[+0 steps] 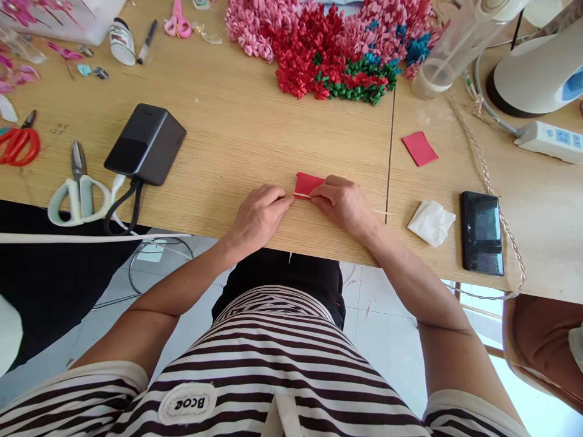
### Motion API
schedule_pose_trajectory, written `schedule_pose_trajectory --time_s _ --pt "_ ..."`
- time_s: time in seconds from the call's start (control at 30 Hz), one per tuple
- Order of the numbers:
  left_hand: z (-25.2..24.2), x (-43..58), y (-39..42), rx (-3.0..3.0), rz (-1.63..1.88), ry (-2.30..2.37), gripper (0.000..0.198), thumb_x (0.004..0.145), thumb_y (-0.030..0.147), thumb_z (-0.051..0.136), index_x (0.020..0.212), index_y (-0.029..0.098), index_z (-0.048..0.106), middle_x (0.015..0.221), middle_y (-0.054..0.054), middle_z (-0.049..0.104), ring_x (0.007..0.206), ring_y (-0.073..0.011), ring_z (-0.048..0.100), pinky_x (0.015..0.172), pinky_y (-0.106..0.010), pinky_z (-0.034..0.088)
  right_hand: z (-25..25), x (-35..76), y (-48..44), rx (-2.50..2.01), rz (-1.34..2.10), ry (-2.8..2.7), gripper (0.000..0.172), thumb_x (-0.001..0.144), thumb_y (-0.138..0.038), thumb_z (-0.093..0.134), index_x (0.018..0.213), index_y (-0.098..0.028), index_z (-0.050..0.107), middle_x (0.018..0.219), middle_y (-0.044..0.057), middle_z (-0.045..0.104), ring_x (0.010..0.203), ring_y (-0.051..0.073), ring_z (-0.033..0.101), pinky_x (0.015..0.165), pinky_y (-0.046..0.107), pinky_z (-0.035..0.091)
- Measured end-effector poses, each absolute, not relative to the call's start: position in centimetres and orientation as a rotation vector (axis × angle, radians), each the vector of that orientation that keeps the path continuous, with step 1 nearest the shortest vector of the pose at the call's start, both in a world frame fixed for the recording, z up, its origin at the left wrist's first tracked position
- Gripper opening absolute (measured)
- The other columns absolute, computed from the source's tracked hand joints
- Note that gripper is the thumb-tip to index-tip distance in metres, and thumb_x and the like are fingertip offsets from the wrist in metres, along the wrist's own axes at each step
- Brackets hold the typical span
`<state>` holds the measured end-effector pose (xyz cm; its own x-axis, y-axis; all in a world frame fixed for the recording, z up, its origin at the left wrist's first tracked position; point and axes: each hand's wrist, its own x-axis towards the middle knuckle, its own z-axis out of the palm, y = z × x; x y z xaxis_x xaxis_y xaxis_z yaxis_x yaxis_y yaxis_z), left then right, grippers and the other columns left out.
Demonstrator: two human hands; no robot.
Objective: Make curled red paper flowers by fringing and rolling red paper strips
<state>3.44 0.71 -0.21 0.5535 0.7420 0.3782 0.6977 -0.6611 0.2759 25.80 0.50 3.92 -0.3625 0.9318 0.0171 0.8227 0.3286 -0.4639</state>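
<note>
A red square piece (307, 182), paper or thin cloth, lies on the table in front of me. Across its near edge runs a thin pale stick (302, 195), which passes beneath my right hand and shows again to the right. My left hand (260, 213) is closed, with thumb and forefinger pinched at the stick's left end beside the red piece. With its fingers bent and pressed together, my right hand (345, 203) pinches the stick and covers the right part of the red piece. Both sets of fingertips are partly hidden.
Another red square (419, 149), a crumpled tissue (432, 223) and a black phone-like device (483, 233) lie to the right. Pale-handled scissors (78, 191) and a dark power block (146, 144) sit left. Red, pink and green paper-like flowers (314, 48) are heaped at the back.
</note>
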Motion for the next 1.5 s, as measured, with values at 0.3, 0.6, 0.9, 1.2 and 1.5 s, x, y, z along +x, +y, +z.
schedule_pose_trajectory --time_s 0.3,0.6,0.9,1.2,1.5 --pt "0.0 3.4 0.6 2.693 0.7 1.245 0.034 0.106 0.025 0.041 0.112 0.02 0.074 0.097 -0.008 0.069 0.094 -0.0211 0.062 0.083 -0.037 0.052 3.8 25.8 0.5 -1.59 0.562 -2.31 0.03 0.101 -0.022 0.048 0.101 -0.018 0.078 0.103 0.01 0.07 0.093 0.021 0.064 0.086 0.031 0.048" --pt "0.5 3.8 0.6 2.682 0.634 1.27 0.037 0.107 0.026 0.038 0.115 0.018 0.073 0.098 -0.009 0.07 0.096 -0.0227 0.063 0.084 -0.038 0.051 3.9 25.8 0.6 -1.6 0.574 -2.328 0.03 0.102 -0.022 0.048 0.1 -0.019 0.077 0.106 0.01 0.07 0.097 0.022 0.064 0.088 0.033 0.048" --pt "1.0 4.2 1.0 2.677 0.589 1.288 0.036 0.106 0.024 0.039 0.113 0.016 0.074 0.098 -0.01 0.07 0.095 -0.0226 0.063 0.083 -0.036 0.052 3.7 25.7 0.6 -1.594 0.552 -2.321 0.028 0.102 -0.021 0.049 0.1 -0.019 0.077 0.106 0.01 0.071 0.097 0.022 0.064 0.087 0.033 0.048" --pt "0.7 4.4 1.1 2.676 0.597 1.331 0.035 0.105 0.023 0.041 0.114 0.016 0.075 0.1 -0.009 0.071 0.096 -0.0224 0.063 0.08 -0.034 0.053 3.1 25.9 0.7 -1.517 0.501 -2.316 0.027 0.101 -0.02 0.05 0.096 -0.018 0.076 0.1 0.01 0.07 0.091 0.021 0.063 0.082 0.032 0.048" --pt "1.2 4.9 1.6 2.586 0.574 1.392 0.029 0.102 0.021 0.047 0.106 0.016 0.075 0.095 -0.008 0.071 0.095 -0.0234 0.064 0.08 -0.035 0.051 3.0 26.0 0.8 -1.511 0.508 -2.318 0.026 0.1 -0.019 0.051 0.097 -0.019 0.077 0.1 0.01 0.07 0.091 0.022 0.064 0.081 0.033 0.048"
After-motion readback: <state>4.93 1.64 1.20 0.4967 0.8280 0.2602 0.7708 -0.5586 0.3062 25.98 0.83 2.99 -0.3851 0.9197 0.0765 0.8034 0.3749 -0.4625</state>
